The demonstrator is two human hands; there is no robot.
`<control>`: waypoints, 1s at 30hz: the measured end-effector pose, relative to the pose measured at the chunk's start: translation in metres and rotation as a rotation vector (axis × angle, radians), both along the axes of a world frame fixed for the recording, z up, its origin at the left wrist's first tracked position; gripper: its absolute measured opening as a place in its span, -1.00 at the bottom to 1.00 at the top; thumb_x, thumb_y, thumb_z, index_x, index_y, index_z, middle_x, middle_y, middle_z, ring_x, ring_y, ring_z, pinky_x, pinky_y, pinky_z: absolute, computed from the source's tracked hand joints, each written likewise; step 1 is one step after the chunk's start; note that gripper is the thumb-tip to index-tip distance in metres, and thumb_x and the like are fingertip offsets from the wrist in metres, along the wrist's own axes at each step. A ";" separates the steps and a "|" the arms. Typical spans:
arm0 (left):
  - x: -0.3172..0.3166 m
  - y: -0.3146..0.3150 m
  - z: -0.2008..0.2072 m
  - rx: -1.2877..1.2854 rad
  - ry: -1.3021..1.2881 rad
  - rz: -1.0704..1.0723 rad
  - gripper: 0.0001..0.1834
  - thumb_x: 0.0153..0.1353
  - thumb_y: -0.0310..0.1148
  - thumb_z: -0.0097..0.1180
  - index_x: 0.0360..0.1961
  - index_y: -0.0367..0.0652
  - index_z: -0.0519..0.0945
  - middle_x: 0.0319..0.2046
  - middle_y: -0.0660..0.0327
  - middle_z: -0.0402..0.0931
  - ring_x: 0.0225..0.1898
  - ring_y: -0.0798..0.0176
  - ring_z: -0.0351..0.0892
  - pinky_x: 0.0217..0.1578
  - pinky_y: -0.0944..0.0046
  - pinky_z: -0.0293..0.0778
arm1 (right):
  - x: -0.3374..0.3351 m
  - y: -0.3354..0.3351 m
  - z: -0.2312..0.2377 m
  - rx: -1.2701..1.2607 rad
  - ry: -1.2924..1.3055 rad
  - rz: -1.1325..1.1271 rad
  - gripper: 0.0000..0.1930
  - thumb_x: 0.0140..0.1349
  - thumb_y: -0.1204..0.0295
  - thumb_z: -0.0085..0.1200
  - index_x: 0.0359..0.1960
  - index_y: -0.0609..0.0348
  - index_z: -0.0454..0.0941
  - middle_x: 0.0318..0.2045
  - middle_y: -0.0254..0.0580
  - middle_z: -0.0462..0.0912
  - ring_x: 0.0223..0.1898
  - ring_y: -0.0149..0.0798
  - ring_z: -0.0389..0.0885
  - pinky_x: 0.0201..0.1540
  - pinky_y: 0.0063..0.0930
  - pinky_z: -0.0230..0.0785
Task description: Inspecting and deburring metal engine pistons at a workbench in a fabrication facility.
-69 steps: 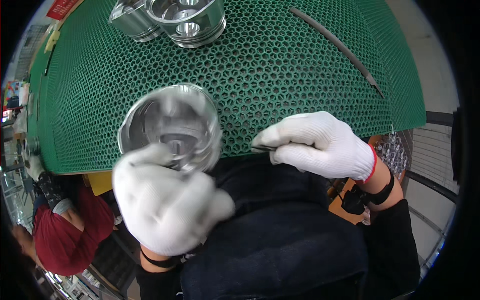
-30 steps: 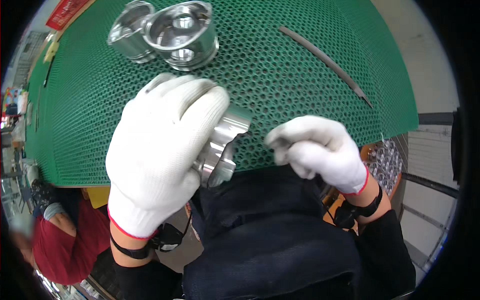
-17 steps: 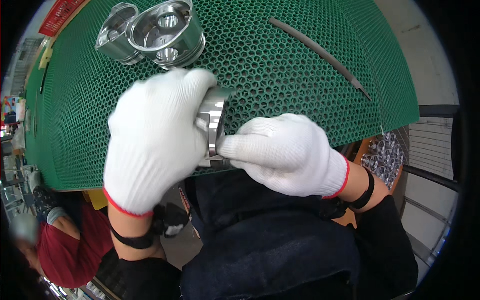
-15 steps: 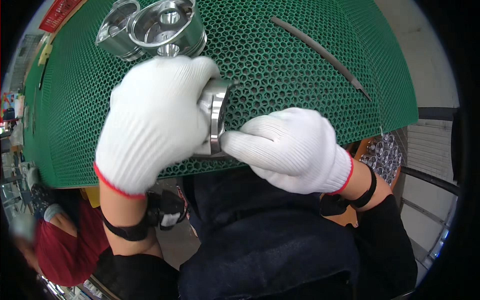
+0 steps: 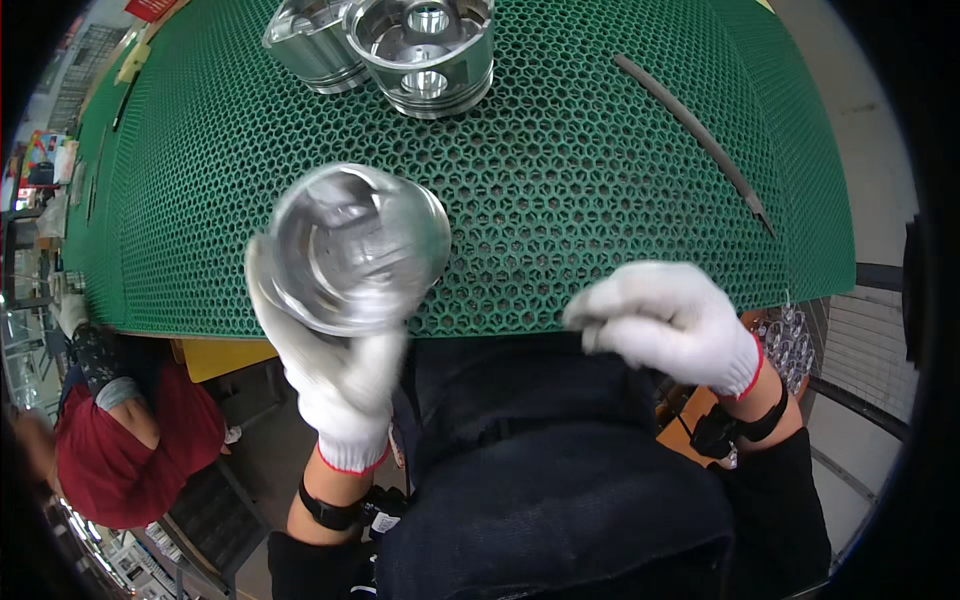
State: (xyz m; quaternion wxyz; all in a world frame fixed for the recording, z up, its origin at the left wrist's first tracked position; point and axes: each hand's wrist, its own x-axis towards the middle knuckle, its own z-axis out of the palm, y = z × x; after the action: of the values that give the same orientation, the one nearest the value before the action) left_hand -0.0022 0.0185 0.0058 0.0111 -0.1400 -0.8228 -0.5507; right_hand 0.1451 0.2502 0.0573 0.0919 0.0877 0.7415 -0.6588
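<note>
L hand point(image 5: 335, 385) grips shiny, round, hollow metal cyl point(image 5: 355, 250), fingers spread wide round L/near side; R hand point(image 5: 670, 320) fingers curled in, can't tell if holding anything.

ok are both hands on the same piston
No, only the left hand holds a piston; the right hand is well apart from it.

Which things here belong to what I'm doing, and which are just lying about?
Likely in the job:
metal piston in left hand
right hand (contents, if any, unclear)

Apparently lying about:
two similar pistons on the green mat
grey file-like bar
metal parts at right
</note>
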 end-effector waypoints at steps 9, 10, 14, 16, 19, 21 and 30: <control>-0.013 -0.043 0.013 0.227 -0.253 -0.377 -0.30 0.13 -0.49 0.30 0.30 -0.42 0.34 0.02 0.00 0.58 0.04 0.18 0.59 0.19 0.10 0.44 | 0.021 -0.002 -0.004 -0.502 -0.220 -0.169 -0.71 0.33 0.55 0.01 0.04 0.34 0.58 -0.24 -0.12 0.72 -0.51 -0.54 0.55 -0.54 -0.72 0.34; -0.025 -0.036 0.015 0.086 -0.148 -0.389 -0.33 0.16 -0.42 0.28 0.30 -0.33 0.38 0.08 -0.04 0.55 0.09 0.09 0.58 0.19 0.09 0.45 | 0.024 0.000 -0.005 -0.463 -0.221 -0.202 -0.72 0.33 0.54 0.00 0.04 0.35 0.58 -0.25 -0.11 0.71 -0.52 -0.54 0.54 -0.55 -0.72 0.33; -0.077 0.020 0.035 -0.205 0.488 -0.811 -0.46 0.07 -0.25 0.35 0.09 -0.16 0.57 0.08 -0.01 0.53 0.07 -0.12 0.55 0.07 0.08 0.51 | 0.004 -0.010 0.007 -0.436 -0.178 -0.065 -0.72 0.34 0.52 -0.01 0.03 0.34 0.57 -0.24 -0.10 0.71 -0.55 -0.54 0.53 -0.56 -0.73 0.32; -0.067 0.045 0.064 -0.282 0.696 -0.847 -0.54 -0.02 -0.37 0.34 -0.03 -0.17 0.60 -0.03 0.01 0.57 0.01 -0.13 0.56 -0.01 0.08 0.53 | 0.002 -0.010 0.004 -0.468 -0.045 -0.284 -0.72 0.34 0.51 0.00 0.04 0.34 0.57 -0.29 -0.15 0.70 -0.57 -0.55 0.50 -0.56 -0.72 0.31; -0.029 0.059 0.067 -0.344 0.765 -0.836 -0.53 -0.12 -0.49 0.36 -0.07 -0.20 0.62 -0.09 0.00 0.61 -0.09 -0.09 0.64 -0.06 0.15 0.55 | 0.004 0.001 0.006 -0.237 -0.067 -0.251 -0.75 0.32 0.53 0.04 0.00 0.26 0.61 -0.32 -0.27 0.67 -0.51 -0.57 0.49 -0.47 -0.68 0.34; -0.002 0.065 0.073 -0.458 0.750 -0.778 -0.49 -0.15 -0.54 0.30 -0.05 -0.16 0.61 -0.10 0.07 0.62 -0.05 -0.08 0.62 -0.01 0.11 0.52 | 0.001 -0.001 0.009 -0.146 0.026 -0.206 -0.79 0.28 0.53 0.11 -0.08 0.27 0.63 -0.31 -0.30 0.68 -0.41 -0.50 0.57 -0.32 -0.60 0.44; 0.002 0.092 0.082 -0.629 0.711 -0.711 -0.57 -0.06 -0.56 0.18 -0.07 -0.09 0.61 -0.12 0.10 0.63 -0.06 -0.05 0.60 -0.02 0.07 0.49 | 0.002 0.004 -0.018 0.490 0.534 -0.111 -0.76 0.10 0.52 0.22 -0.15 0.09 0.63 -0.48 -0.25 0.60 -0.49 -0.17 0.64 -0.44 -0.36 0.51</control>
State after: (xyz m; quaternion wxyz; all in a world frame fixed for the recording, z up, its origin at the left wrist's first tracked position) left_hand 0.0002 0.1107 0.0875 0.0587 -0.5794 -0.7950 -0.1698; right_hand 0.1471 0.2545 0.0388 -0.1647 -0.0280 0.8692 -0.4654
